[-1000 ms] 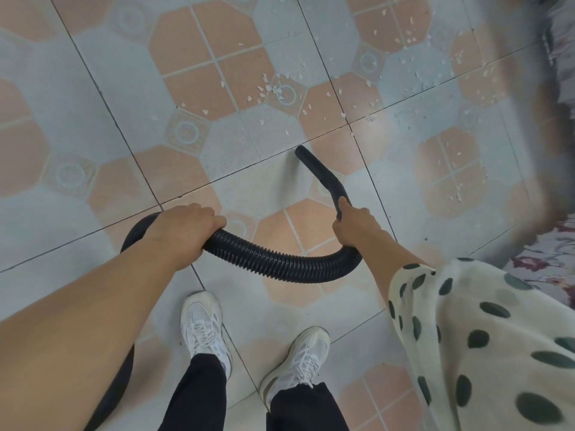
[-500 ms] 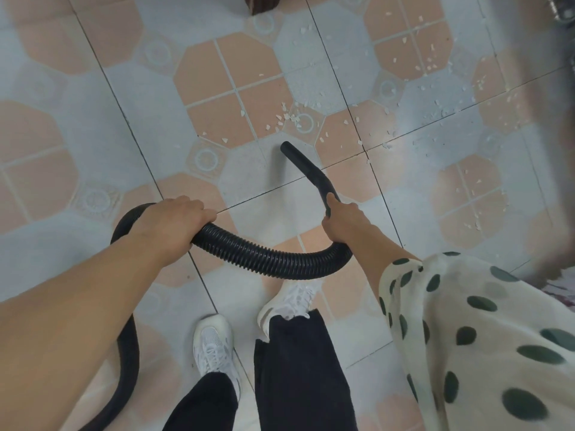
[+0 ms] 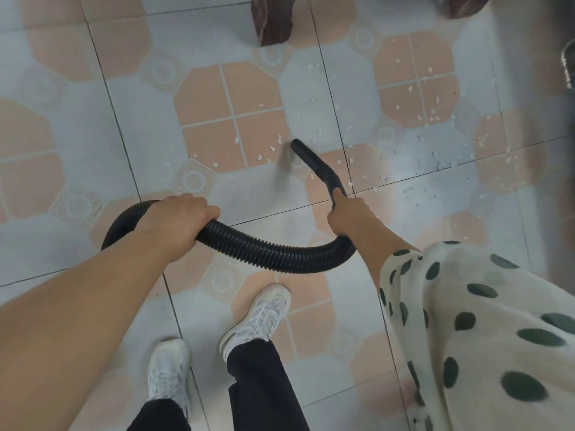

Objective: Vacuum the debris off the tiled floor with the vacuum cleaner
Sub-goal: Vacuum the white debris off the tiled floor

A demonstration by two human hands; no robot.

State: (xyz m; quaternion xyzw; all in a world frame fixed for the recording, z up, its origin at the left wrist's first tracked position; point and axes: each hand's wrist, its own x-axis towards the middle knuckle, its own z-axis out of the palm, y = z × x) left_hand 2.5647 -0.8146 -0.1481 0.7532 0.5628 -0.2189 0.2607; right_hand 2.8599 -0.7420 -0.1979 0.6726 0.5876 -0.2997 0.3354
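One black ribbed vacuum hose [image 3: 264, 251] sags in an arc between two hands. The left hand [image 3: 179, 217] grips it from above, fingers curled close together round the ribs. The right hand [image 3: 348, 216] wraps the lower end of the single rigid curved nozzle [image 3: 314, 161], one finger laid up along it. The nozzle's mouth sits low among white flakes of debris [image 3: 413, 104], too many to count, strewn over the tiled floor [image 3: 93, 150] toward its far right; whether it touches cannot be told. Two white sneakers [image 3: 261, 315] stand below. Two dark brown legs [image 3: 273, 20] stand at the far edge.
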